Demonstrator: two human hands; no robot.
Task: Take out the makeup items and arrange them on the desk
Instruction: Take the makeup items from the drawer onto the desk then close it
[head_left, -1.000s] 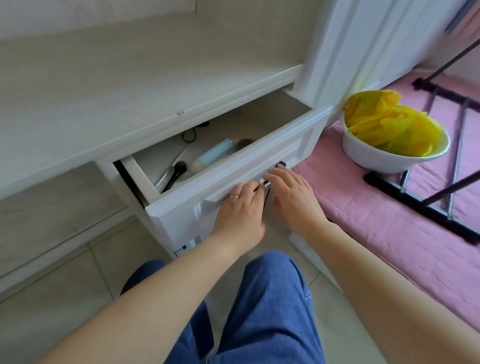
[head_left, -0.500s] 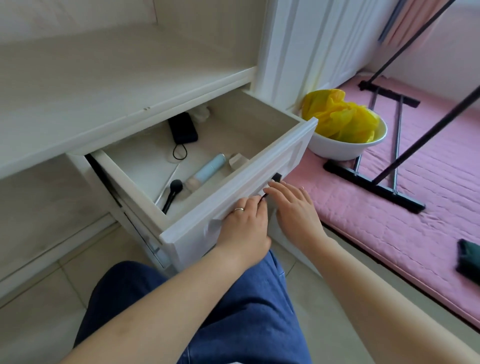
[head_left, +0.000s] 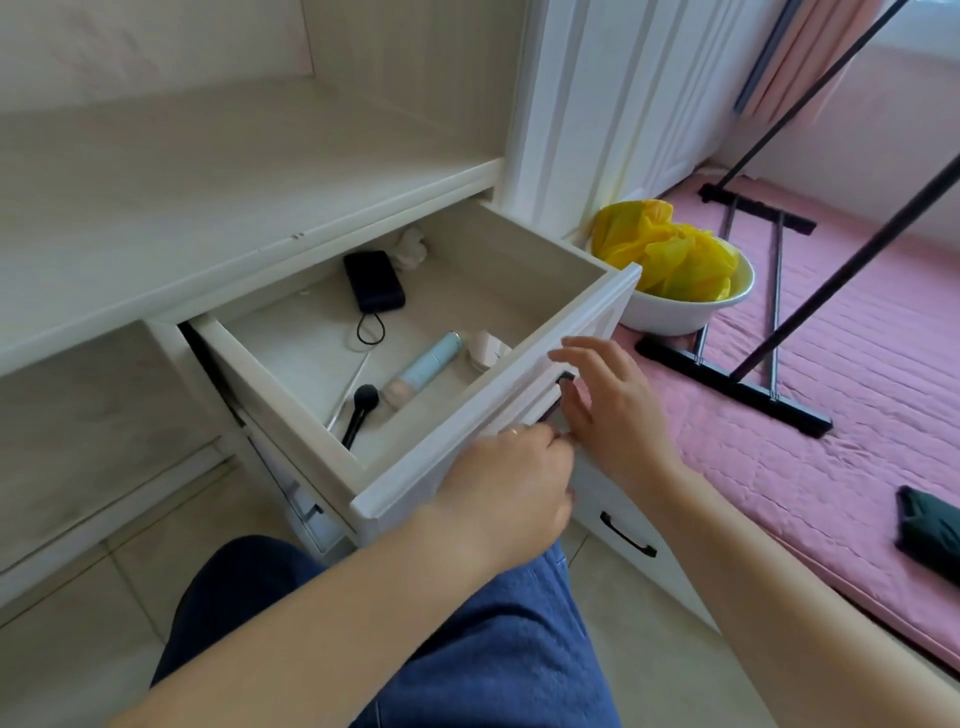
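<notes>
Desk (head_left: 208, 197) drawer (head_left: 498, 410) | one brush (head_left: 360, 410); one tube (head_left: 427, 364) | left hand (head_left: 511, 483) fingers curled on handle (head_left: 558, 400); right hand (head_left: 613, 410) fingers apart

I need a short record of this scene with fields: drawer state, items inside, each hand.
drawer: pulled open under the desk
inside: black brush, pale blue tube, black power bank, white compact
left hand: fingers curled at the drawer front
right hand: open, at the black handle
on desk: no items yet
</notes>
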